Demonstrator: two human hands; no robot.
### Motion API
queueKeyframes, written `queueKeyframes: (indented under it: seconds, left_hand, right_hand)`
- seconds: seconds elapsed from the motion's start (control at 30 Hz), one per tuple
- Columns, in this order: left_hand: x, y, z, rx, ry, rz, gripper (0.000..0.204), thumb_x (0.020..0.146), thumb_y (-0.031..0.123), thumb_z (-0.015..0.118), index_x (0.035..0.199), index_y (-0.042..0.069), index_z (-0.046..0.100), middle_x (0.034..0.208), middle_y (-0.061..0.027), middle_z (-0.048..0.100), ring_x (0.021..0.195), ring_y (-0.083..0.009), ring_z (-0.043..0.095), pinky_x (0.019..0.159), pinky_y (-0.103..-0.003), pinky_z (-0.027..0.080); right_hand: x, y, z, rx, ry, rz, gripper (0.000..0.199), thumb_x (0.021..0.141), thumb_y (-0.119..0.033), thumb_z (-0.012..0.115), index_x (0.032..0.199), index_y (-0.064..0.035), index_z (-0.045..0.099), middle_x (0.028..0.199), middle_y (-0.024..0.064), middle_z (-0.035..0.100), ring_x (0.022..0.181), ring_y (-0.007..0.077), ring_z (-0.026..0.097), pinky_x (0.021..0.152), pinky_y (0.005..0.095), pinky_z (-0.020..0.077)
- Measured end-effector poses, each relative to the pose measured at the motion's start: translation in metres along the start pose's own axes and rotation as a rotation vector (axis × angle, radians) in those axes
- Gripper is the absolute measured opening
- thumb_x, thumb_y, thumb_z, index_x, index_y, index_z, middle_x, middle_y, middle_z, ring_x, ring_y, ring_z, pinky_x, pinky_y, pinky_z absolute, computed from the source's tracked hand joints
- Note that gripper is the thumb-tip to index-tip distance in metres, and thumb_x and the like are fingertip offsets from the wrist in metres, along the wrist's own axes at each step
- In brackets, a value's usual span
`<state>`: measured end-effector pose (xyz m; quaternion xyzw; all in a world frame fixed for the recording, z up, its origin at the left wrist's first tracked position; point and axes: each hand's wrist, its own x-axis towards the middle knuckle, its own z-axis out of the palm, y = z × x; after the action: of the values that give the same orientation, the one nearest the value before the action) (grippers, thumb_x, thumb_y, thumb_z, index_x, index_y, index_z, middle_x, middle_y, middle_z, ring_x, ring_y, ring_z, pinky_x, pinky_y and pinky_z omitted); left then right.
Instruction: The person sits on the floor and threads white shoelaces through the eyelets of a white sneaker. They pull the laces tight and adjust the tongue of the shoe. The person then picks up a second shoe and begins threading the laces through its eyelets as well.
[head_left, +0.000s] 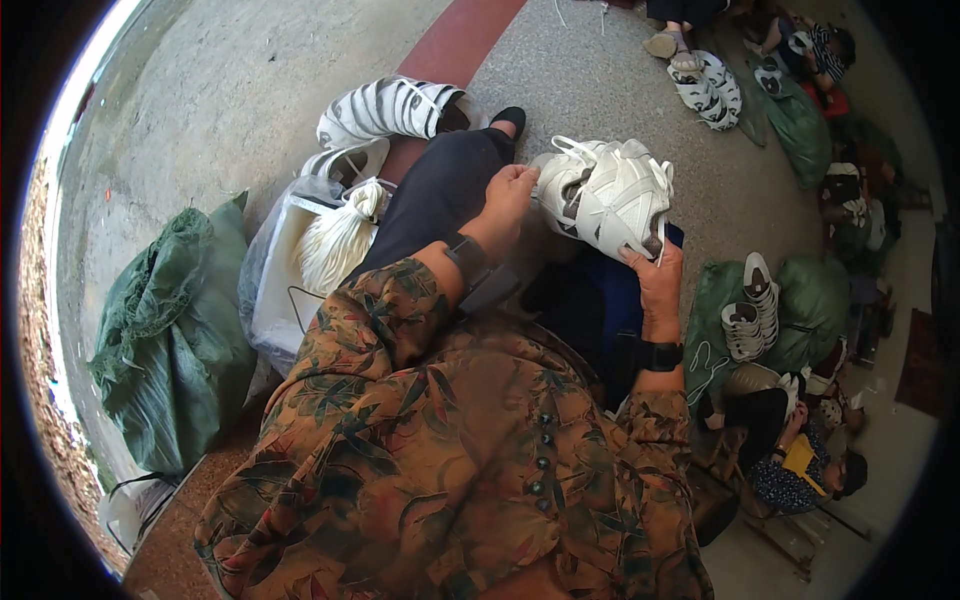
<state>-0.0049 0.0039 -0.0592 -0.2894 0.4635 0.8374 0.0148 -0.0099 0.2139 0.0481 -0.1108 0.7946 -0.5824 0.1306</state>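
White strappy shoe uppers (610,195), bundled, 1 lot.
R. hand (657,282) gripping lower-r. end; L. hand (508,195) closed at l. edge, any contents unclear.

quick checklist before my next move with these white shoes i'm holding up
1. Right hand supporting the white shoes: ok, thumb against their right end.
2. Left hand gripping something: cannot tell; its fingertips are at the shoes' left edge, the pinch unclear.
3. White strand bundle placed to your left: ok, in the white box.
4. Other white shoes out of the hands' way: ok, lying beyond your left leg.
5. Shoes' far side checked: cannot tell, hidden from this view.
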Motion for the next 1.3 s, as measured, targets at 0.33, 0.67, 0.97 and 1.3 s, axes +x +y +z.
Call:
queueKeyframes:
  seconds: [0.33,0.67,0.97,1.3]
  left_hand:
    - [0.013,-0.011,0.006,-0.151,-0.250,-0.249,0.037,0.094,0.029,0.047,0.116,0.001,0.053,0.111,-0.0106,0.059,0.098,-0.0197,0.058,0.084,-0.033,0.046]
    - [0.018,-0.011,0.018,-0.337,-0.528,-0.303,0.047,0.098,0.037,0.034,0.132,0.005,0.041,0.131,-0.0115,0.050,0.121,-0.0285,0.047,0.104,-0.048,0.034]
    - [-0.022,0.027,0.061,0.023,-0.625,-0.074,0.051,0.095,0.028,0.048,0.136,0.002,0.033,0.135,-0.0133,0.044,0.124,-0.0282,0.043,0.104,-0.044,0.033]
    - [-0.059,0.043,0.113,0.000,-0.662,-0.117,0.060,0.096,0.044,0.039,0.135,-0.001,0.035,0.131,-0.0151,0.047,0.118,-0.0283,0.049,0.101,-0.041,0.038]
  right_hand:
    - [0.012,-0.001,0.041,-0.586,-0.171,-0.183,0.055,0.067,-0.025,0.076,0.107,0.0053,0.054,0.098,0.0252,0.060,0.093,0.0401,0.059,0.081,0.0422,0.0471]
    - [0.010,0.023,0.020,-0.323,-0.087,-0.131,0.055,0.061,-0.028,0.079,0.102,0.0023,0.058,0.097,0.0225,0.063,0.097,0.0354,0.060,0.091,0.0404,0.0444]
    - [-0.020,0.034,-0.012,-0.039,-0.150,-0.126,0.077,0.064,-0.028,0.079,0.125,0.0024,0.045,0.123,0.0229,0.051,0.117,0.0343,0.047,0.102,0.0360,0.0348]
    - [-0.079,0.018,-0.067,1.024,0.157,0.059,0.101,0.045,-0.004,0.067,0.139,-0.0035,0.029,0.127,0.0111,0.046,0.121,0.0260,0.042,0.103,0.0340,0.0331]
